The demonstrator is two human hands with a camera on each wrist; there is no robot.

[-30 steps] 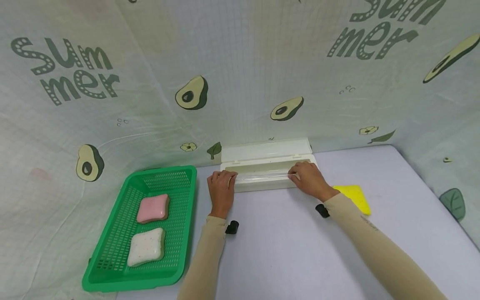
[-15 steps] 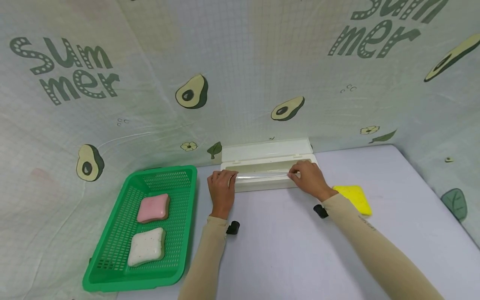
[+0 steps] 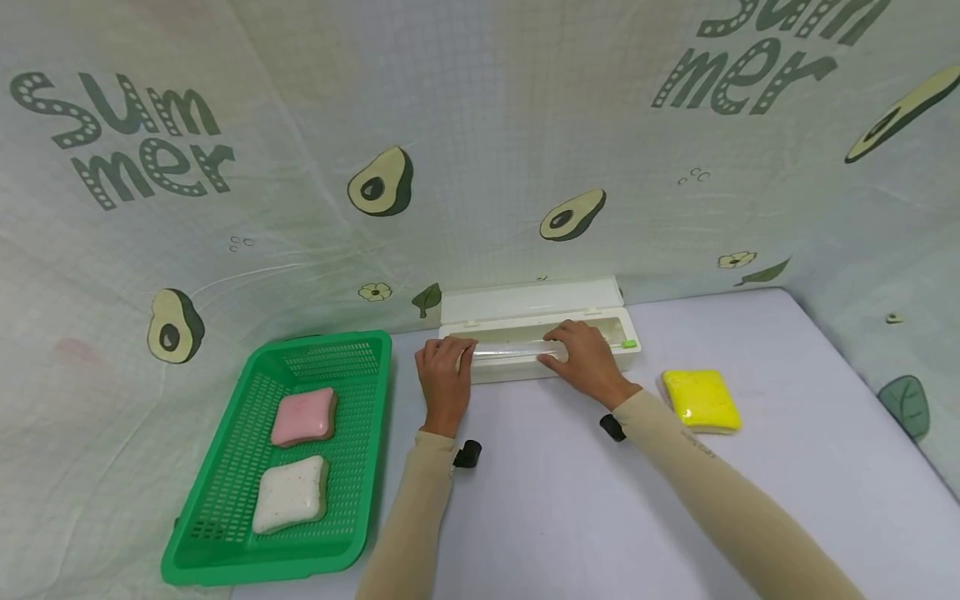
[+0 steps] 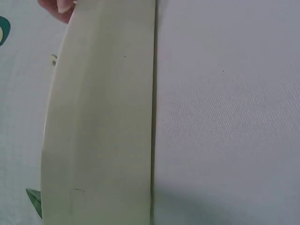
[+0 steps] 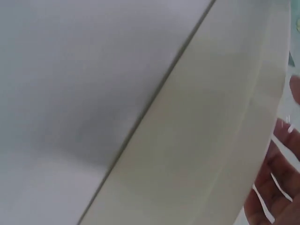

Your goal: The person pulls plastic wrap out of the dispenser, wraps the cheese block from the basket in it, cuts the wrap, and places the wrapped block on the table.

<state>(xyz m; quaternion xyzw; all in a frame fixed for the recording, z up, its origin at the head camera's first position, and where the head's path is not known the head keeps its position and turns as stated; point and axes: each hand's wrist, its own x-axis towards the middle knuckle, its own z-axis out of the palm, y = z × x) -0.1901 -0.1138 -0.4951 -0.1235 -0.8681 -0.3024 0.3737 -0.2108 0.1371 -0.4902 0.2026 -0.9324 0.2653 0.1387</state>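
A long white cling film dispenser [image 3: 510, 368] stands against the back with its lid [image 3: 532, 300] raised. A strip of clear cling film [image 3: 504, 350] stretches along its front edge. At the left end my left hand [image 3: 442, 383] pinches the film at the rim; only a fingertip [image 4: 64, 5] shows in the left wrist view. My right hand [image 3: 588, 358] reaches over the right half of the dispenser, thumb and index finger apart at the film. Its spread, bent fingers [image 5: 272, 180] appear beyond the rim in the right wrist view. A green slider [image 3: 628, 343] sits at the dispenser's right end.
To the left is a green basket [image 3: 381, 433] holding a pink sponge-like block [image 3: 303, 417] and a white speckled one [image 3: 291, 493]. A yellow block [image 3: 701, 400] lies right of the dispenser on the white table [image 3: 540, 500]. A printed curtain [image 3: 480, 167] hangs close behind.
My right hand has moved left along the dispenser and parted its thumb and index finger, uncovering the green slider and more of the yellow block. The left hand has stayed put.
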